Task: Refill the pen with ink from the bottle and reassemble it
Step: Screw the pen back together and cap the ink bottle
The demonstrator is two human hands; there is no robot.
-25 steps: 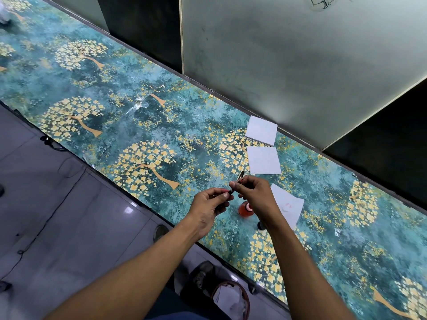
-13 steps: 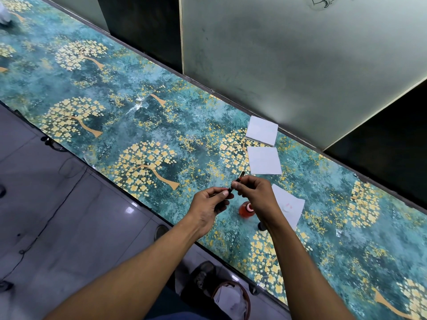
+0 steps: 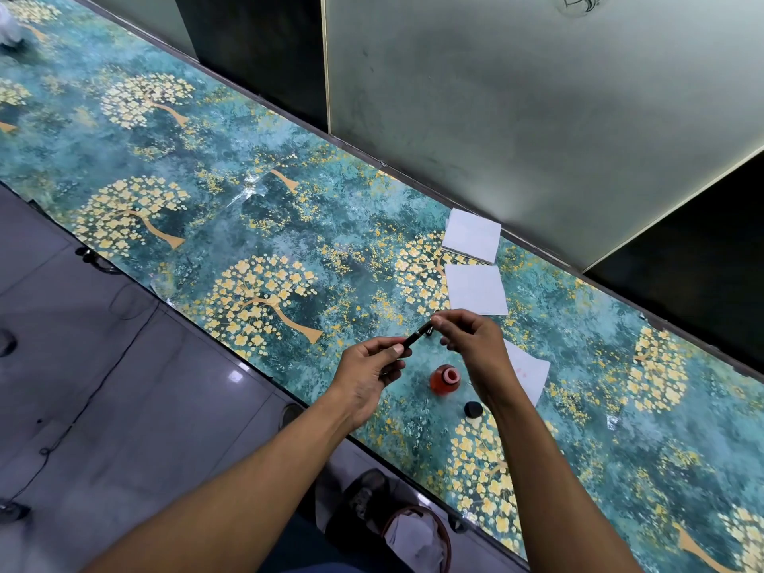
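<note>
A slim dark pen [image 3: 416,337] is held level above the table between both hands. My left hand [image 3: 372,370] grips its near end between thumb and fingers. My right hand [image 3: 471,345] pinches the far end at its fingertips. Below the hands an open bottle of red ink [image 3: 445,379] stands upright on the table. Its black cap [image 3: 473,409] lies just to the right of it, near my right forearm.
Two white paper squares [image 3: 471,235] [image 3: 476,289] lie beyond the hands near the wall; a third, stained sheet [image 3: 531,372] sits under my right wrist. The teal table [image 3: 248,225] with yellow trees runs diagonally. A bin with paper [image 3: 417,539] stands on the floor.
Both hands have drifted slightly apart along the pen, exposing more of its middle. The bottle, cap and papers have not moved.
</note>
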